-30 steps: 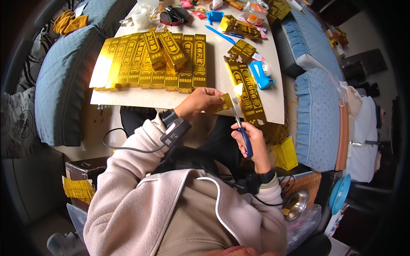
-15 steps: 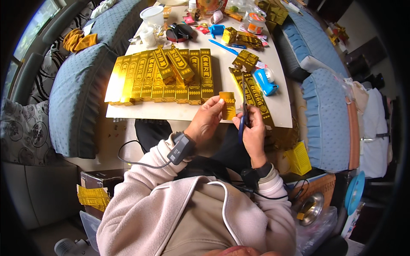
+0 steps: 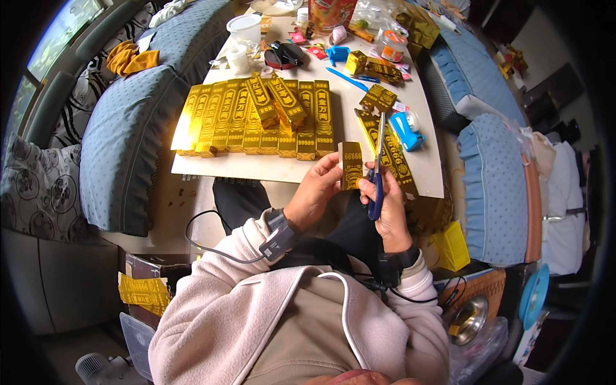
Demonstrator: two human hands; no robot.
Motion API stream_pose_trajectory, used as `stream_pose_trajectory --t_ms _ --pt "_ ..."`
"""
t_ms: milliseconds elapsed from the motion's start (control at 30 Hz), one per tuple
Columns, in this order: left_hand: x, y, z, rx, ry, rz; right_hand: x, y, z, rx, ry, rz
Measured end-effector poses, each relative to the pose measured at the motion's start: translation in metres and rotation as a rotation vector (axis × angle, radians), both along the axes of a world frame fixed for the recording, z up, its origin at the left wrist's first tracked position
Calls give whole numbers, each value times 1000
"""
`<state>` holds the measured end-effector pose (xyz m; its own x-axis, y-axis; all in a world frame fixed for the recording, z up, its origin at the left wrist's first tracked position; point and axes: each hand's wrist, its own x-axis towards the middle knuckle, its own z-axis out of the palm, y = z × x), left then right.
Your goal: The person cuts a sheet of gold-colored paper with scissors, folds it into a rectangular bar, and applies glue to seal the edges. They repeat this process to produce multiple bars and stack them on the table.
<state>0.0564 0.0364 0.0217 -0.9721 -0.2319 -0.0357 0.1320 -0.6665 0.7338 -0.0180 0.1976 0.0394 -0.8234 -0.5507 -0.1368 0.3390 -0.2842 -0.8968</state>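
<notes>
Left hand (image 3: 319, 187), as I watch from far, pinches the gold card (image 3: 351, 162) just by the tabletop's (image 3: 340, 106) near edge; right hand (image 3: 389, 212) grips the blue-handled scissors (image 3: 376, 196), blades pointing away, perhaps so its thumb can steady the card also.

Gold card (image 3: 352, 168) in left hand (image 3: 319, 187), scissors (image 3: 376, 200) in right hand (image 3: 390, 210) at card's three o'clock, gold boxes (image 3: 235, 125) on bench (image 3: 256, 165) at ten
</notes>
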Motion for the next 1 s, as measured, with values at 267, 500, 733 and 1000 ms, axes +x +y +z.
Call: stream_pose_trajectory --t_ms 267,500,733,1000 --pt "-6 5 -13 -548 -55 441 -1 -3 1 212 420 -100" --pt "0 5 8 -225 -54 179 9 -5 11 453 698 -260" --pt "-3 2 -7 -241 -125 96 12 -5 9 495 754 -295" --pt "-2 10 -9 -147 -45 144 1 -2 1 451 679 -315"
